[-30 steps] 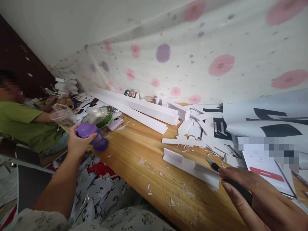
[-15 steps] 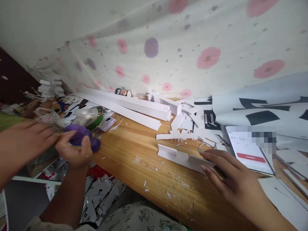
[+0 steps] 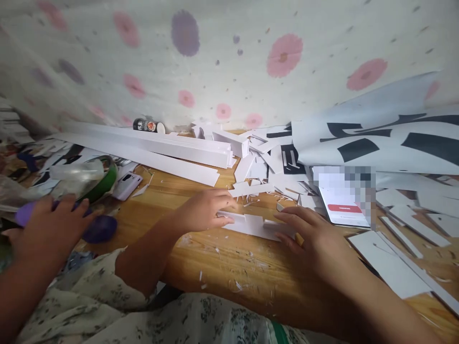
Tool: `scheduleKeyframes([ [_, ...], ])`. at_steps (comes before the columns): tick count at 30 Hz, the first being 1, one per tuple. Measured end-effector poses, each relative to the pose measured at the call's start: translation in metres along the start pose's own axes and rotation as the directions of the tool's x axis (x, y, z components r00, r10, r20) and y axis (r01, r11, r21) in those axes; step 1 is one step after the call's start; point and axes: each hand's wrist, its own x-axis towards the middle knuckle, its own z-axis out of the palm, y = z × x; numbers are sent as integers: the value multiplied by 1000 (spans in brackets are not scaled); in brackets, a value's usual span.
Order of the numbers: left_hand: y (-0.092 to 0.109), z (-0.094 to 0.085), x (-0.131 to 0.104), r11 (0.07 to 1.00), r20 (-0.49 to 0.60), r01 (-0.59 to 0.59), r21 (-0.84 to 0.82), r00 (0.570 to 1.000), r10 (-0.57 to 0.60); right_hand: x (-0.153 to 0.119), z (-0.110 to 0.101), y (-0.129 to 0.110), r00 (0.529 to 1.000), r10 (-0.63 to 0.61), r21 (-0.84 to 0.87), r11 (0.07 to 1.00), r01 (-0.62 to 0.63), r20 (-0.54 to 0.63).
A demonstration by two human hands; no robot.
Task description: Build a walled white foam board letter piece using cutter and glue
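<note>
A white strip [image 3: 255,227] with upright flaps lies on the wooden table in front of me. My left hand [image 3: 206,210] grips its left end between thumb and fingers. At the other end, my right hand [image 3: 310,234] has its fingertips closed on the strip. Something narrow, with a yellowish part, is tucked under the right palm, mostly hidden. Thin white shavings are scattered around the strip, and a flat white piece [image 3: 253,189] rests just behind it.
Another person's hand [image 3: 53,224] is over a purple object [image 3: 102,229] at the left. Long white strips [image 3: 161,165], a can [image 3: 148,125] and a lilac phone [image 3: 127,186] lie behind. Right are white scraps [image 3: 389,263] and a lit phone [image 3: 344,205].
My left hand has left the purple object, moved right and taken hold of the strip. The other person's hand is now over the purple object. The view has turned right.
</note>
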Motion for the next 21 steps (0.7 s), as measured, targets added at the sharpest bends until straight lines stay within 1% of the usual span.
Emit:
scheduleKeyframes([
  [1, 11, 8, 5, 987, 113, -156, -37, 981, 159, 1, -2, 0, 1000, 6, 14, 1000, -7, 9],
  [2, 20, 15, 10, 959, 177, -263, -104, 944, 278, 2, -4, 0, 1000, 12, 29, 999, -12, 8],
  [3, 26, 19, 14, 939, 180, -306, -157, 926, 332, 3, -6, 0, 1000, 16, 46, 999, -16, -3],
  [4, 29, 23, 18, 926, 162, -328, -189, 919, 359, 4, -8, 1, 1000, 20, 64, 998, -19, -20],
  [5, 29, 26, 21, 928, 120, -317, -195, 932, 343, 5, -11, 0, 999, 25, 85, 996, -21, -44],
  [7, 23, 32, 28, 950, 36, -279, -142, 957, 287, 6, -15, 0, 995, 36, 136, 990, -24, -91],
  [10, 3, 37, 39, 970, -20, -244, -21, 970, 243, 7, -19, -2, 989, 41, 205, 979, -11, -144],
  [13, -21, 33, 51, 979, -60, -180, 94, 981, 186, 8, -20, -4, 986, 32, 219, 976, 4, -164],
  [15, -36, 27, 57, 971, -22, -144, 191, 988, 151, 8, -19, -4, 986, 30, 223, 975, 8, -167],
  [18, -57, 15, 65, 928, 110, -111, 357, 991, 76, 7, -18, -5, 987, 7, 229, 973, 31, -163],
  [19, -62, 12, 68, 915, 146, -117, 385, 987, 65, 6, -18, -5, 987, -4, 233, 971, 41, -159],
  [21, -71, 5, 74, 907, 192, -154, 392, 978, 84, 5, -18, -5, 987, -21, 241, 969, 59, -159],
])
